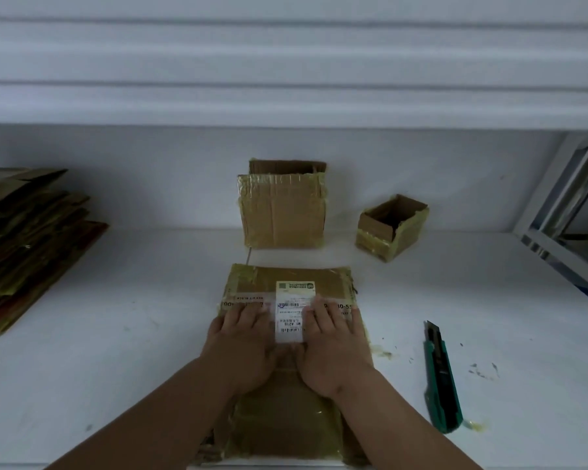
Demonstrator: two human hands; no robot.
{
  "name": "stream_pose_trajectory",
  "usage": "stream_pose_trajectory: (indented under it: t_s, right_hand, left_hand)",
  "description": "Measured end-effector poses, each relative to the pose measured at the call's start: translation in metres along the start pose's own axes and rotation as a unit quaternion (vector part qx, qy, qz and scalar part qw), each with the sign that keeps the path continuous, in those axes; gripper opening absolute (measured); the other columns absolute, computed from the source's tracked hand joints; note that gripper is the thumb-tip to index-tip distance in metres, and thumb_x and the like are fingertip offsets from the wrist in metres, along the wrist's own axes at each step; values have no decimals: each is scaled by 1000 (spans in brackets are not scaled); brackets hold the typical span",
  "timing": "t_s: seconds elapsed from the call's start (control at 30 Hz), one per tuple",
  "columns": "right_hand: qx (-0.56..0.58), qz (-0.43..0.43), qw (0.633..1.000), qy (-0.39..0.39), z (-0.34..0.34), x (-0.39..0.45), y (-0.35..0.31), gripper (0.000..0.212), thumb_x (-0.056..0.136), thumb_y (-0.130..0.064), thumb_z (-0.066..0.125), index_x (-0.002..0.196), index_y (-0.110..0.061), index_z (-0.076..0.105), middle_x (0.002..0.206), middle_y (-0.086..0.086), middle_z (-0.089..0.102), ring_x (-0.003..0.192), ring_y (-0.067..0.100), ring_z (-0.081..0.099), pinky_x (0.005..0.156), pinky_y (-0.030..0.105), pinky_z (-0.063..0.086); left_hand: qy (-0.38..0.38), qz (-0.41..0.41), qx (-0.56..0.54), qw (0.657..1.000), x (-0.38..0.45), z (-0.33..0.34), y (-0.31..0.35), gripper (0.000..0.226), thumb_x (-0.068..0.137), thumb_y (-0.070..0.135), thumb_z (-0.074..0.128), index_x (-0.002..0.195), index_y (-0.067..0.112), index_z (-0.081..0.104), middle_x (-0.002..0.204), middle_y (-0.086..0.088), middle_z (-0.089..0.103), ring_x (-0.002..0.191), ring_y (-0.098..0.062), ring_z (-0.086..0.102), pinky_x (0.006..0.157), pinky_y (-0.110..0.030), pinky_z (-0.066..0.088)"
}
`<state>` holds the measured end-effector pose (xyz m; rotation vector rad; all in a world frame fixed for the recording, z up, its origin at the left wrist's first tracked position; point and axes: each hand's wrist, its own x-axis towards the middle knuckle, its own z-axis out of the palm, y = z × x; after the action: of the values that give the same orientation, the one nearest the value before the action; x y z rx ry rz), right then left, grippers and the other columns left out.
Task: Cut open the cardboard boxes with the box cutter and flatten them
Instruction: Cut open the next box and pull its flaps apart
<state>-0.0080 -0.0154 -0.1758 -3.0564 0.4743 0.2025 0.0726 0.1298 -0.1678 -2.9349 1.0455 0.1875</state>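
- Nearest the camera, low in the middle of the frame, lies the flattened box [287, 351], taped all over and bearing a white shipping label [291, 312]; its near end reaches the front edge of the desk [116, 317].
- My left hand [240, 347] and right hand [333, 347] lie side by side on it, palms down. The fingers [248, 313] are spread flat and clench nothing; they press on the cardboard at either side of the label.
- The box cutter [442, 378] rests on the desk at the lower right, well apart from my right hand and untouched. I cannot tell whether its blade is out.
- At the left edge of the frame sits a stack of flattened cardboard [24, 245], which I take for boxes already done.
- Beyond my hands, in the middle of the frame, a taped box [282, 212] stands upright near the wall [116, 178], with a flap showing above it. To its right sits a smaller open box [391, 227], its top open and its shape intact.
- My judgement: the task is well along. The piece under my hands looks to be in its final pressing; the two standing boxes are left to cut and flatten.
- Bits of tape and scraps lie on the desk around the cutter.
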Motion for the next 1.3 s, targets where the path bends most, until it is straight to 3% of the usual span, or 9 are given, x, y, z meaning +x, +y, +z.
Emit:
stream_pose_trajectory:
  t_s: [0.07, 0.23, 0.43, 0.57, 0.77, 0.87, 1.0, 1.13, 1.3]
  right_hand:
    - [18, 3, 1000, 9, 5, -14, -3, 75, 98, -60, 17, 158, -21, -5, 164, 2, -18, 149, 23, -22, 119, 52, -15]
    - [41, 7, 999, -32, 19, -28, -1, 83, 93, -71, 10, 158, -22, -8, 163, 1, -20, 148, 21, -25, 119, 48, -15]
    - [55, -3, 998, 20, 21, -48, -3, 83, 90, -71, 12, 158, -25, 7, 166, 1, -12, 151, 24, -17, 120, 52, -11]
    - [46, 2, 999, -21, 32, -62, -6, 84, 91, -73, 12, 158, -25, -5, 164, -1, -20, 150, 21, -22, 120, 53, -10]
    - [76, -7, 997, -14, 25, -61, 0, 76, 96, -64, 24, 158, -27, 1, 165, -2, -16, 150, 20, -21, 119, 48, -15]
    - [105, 54, 991, 68, 23, -67, 11, 69, 94, -57, 34, 156, -31, 18, 166, 1, -3, 152, 26, -9, 119, 50, -10]
    - [169, 183, 967, 54, 21, -70, 16, 77, 87, -69, 39, 152, -29, 24, 162, 8, 17, 146, 31, 18, 115, 48, 19]
    - [176, 186, 965, 55, 16, -71, 13, 69, 87, -67, 44, 142, -26, 35, 144, 4, 40, 132, 28, 34, 104, 43, 33]
    - [259, 167, 951, 29, 4, -75, 21, 47, 90, -46, 56, 130, -22, 46, 134, 8, 42, 121, 33, 40, 96, 37, 40]
  left_hand:
    - [8, 3, -6, 1000, -9, 6, -2, 70, 98, 58, 29, 155, 24, 8, 161, 1, 11, 146, -23, 12, 118, -44, 17]
    - [-51, 18, -16, 998, -19, 19, -4, 70, 101, 54, 22, 157, 19, -4, 164, 0, -11, 150, -22, -13, 122, -41, -2]
    - [65, -2, 30, 997, -37, 9, 11, 58, 98, 54, 32, 150, 30, 21, 154, 3, 23, 140, -20, 23, 112, -39, 26]
    - [-42, -9, -12, 999, -43, 28, 12, 90, 82, 76, -9, 156, 28, 4, 165, 2, -1, 151, -18, -3, 121, -41, 2]
    - [-55, 27, -13, 998, -48, 24, 4, 70, 94, 55, 3, 157, 25, -3, 164, 0, -9, 150, -18, -11, 121, -38, -2]
    - [-15, -15, -64, 998, -50, 18, -9, 63, 101, 43, 30, 156, 26, 7, 164, 3, 1, 150, -18, -3, 119, -40, 11]
    - [-1, -172, -126, 977, -58, 10, -10, 81, 85, 68, 45, 152, 37, 10, 161, 0, 7, 146, -27, 12, 111, -49, 26]
    - [-21, -216, -194, 957, -57, 9, -6, 81, 77, 57, 58, 144, 29, 23, 133, -6, 46, 127, -29, 39, 101, -43, 41]
    - [-14, -278, -303, 911, -57, -9, -9, 59, 68, 45, 58, 117, 14, 49, 111, -10, 51, 95, -28, 57, 88, -43, 53]
